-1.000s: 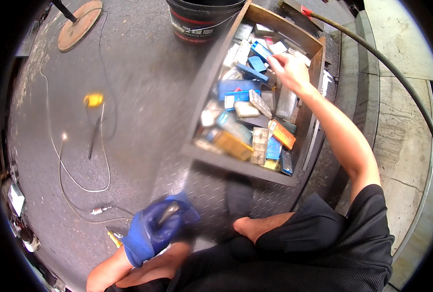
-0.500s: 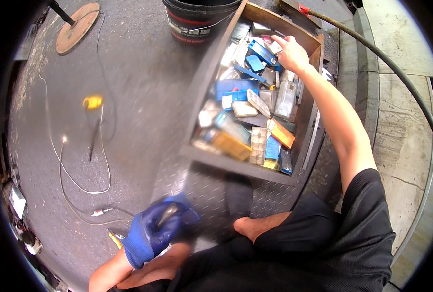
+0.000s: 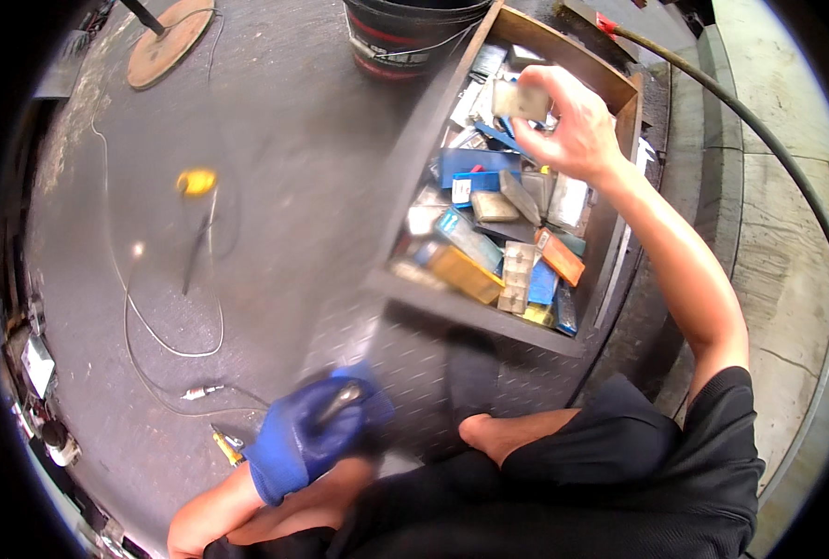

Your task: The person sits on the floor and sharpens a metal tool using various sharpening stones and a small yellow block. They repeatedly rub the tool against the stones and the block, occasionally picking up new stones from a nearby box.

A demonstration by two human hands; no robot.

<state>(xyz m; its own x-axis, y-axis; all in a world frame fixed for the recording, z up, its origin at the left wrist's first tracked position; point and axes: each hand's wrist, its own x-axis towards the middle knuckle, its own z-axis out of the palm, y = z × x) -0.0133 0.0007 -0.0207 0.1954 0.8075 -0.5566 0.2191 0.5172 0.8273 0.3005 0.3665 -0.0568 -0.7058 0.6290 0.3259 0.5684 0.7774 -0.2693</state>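
Note:
My bare right hand (image 3: 573,126) grips a small flat greyish plastic case (image 3: 519,101) between thumb and fingers, above the far part of a wooden drawer (image 3: 475,321). Jumbled inside lie small cases, among them an orange case (image 3: 560,257), a yellow case (image 3: 466,273), a clear compartment case (image 3: 517,277) and a blue case (image 3: 470,184). Low in the view, my left hand (image 3: 307,433), in a blue glove, is closed around a short grey metal piece (image 3: 343,399) whose kind I cannot make out. Blur hides its fingertips and anything else in them.
A black bucket (image 3: 405,47) with a wire handle stands beyond the drawer's left side. On the dark floor lie a yellow object (image 3: 197,182), a looping cable (image 3: 177,352) and a yellow-handled tool (image 3: 227,447). A thick black hose (image 3: 740,112) arcs along the right.
My right hand has lifted the greyish case from among the others and drawn back a little. My left hand keeps its hold; the whole view has shifted slightly.

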